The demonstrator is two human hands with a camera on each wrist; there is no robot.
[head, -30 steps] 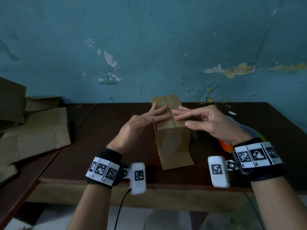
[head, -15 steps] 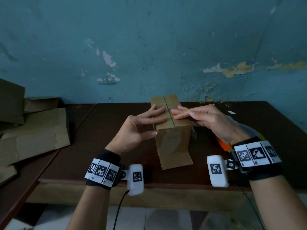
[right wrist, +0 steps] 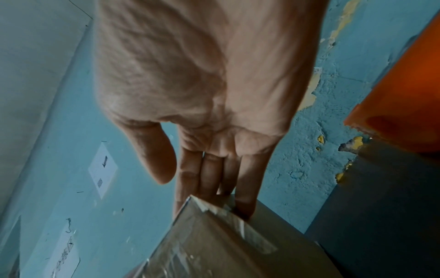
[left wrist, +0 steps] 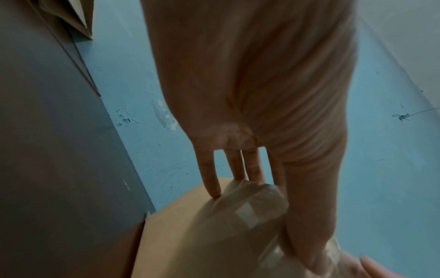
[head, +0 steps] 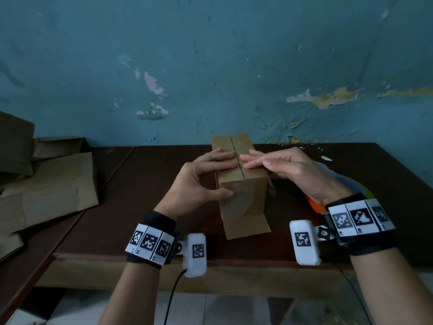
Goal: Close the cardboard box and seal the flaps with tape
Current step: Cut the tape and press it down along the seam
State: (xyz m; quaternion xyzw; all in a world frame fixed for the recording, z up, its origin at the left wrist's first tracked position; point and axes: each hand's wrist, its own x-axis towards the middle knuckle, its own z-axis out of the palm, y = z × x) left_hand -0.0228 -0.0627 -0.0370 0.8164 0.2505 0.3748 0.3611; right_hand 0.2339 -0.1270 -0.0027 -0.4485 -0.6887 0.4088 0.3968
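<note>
A narrow brown cardboard box [head: 242, 184] stands upright on the dark table [head: 140, 207], its two top flaps folded shut with a seam down the middle. My left hand [head: 208, 171] lays straight fingers on the left flap, and its thumb rests against the box's near face. My right hand [head: 276, 164] presses flat fingers on the right flap beside the seam. Glossy clear tape [head: 243, 208] shows on the near face. The wrist views show the left hand's fingertips [left wrist: 214, 191] on the box [left wrist: 176, 231] and the right hand's fingertips [right wrist: 243, 208] on the box [right wrist: 281, 225].
Flattened cardboard pieces [head: 46, 191] lie at the table's left. An orange object [head: 315, 206] sits on a pale bag, mostly hidden behind my right wrist. A bottom flap [head: 248, 227] juts toward the table's front edge [head: 234, 258]. The blue wall stands close behind.
My left thumb has come down from the top onto the box's near face. Both hands' fingers stay on the flaps, shifted slightly. The box has not moved.
</note>
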